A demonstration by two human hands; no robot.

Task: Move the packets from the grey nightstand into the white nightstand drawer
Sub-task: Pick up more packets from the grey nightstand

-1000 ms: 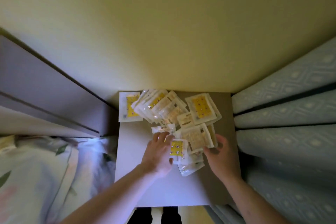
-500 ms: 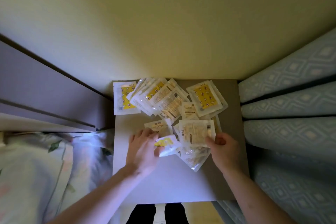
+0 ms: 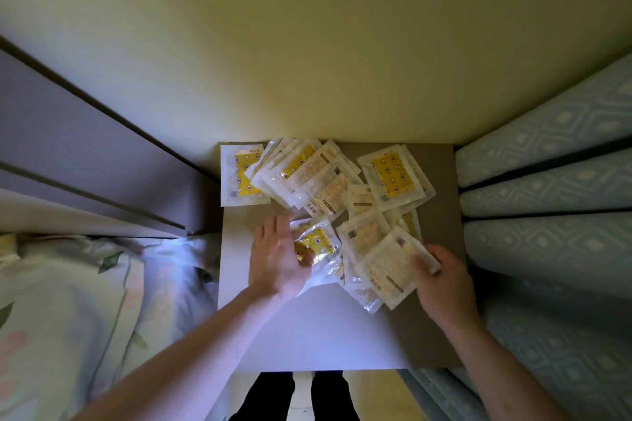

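1. The left hand point(image 3: 278, 258) was curled around a crinkled yellow-printed packet point(image 3: 316, 243) at the near left edge of the pile, fingers and thumb closed on it.
2. The right hand point(image 3: 441, 278) gripped the near right corner of a pale packet point(image 3: 388, 267), thumb on top, fingers beneath; that packet topped a small fanned stack.
3. The packets were flat, square, clear-plastic sachets with sealed white borders, glossy and lightly wrinkled. Some showed a yellow patterned face, others a pale printed back.
4. A loose pile of packets point(image 3: 318, 178) lay overlapping across the far half of the bench point(image 3: 307, 328), against the wall point(image 3: 307, 44). An exact count could not be made owing to overlap; well over ten were visible.
5. One packet point(image 3: 243, 174) lay flat and apart at the far left corner; another yellow-faced one point(image 3: 393, 174) sat uppermost at the far right.
6. The bench top was smooth and matt, pale on the left, grey-brown on the right.
7. Patterned blue padded fabric point(image 3: 554, 215) stood to the right; floral bedding point(image 3: 68, 301) lay to the left.
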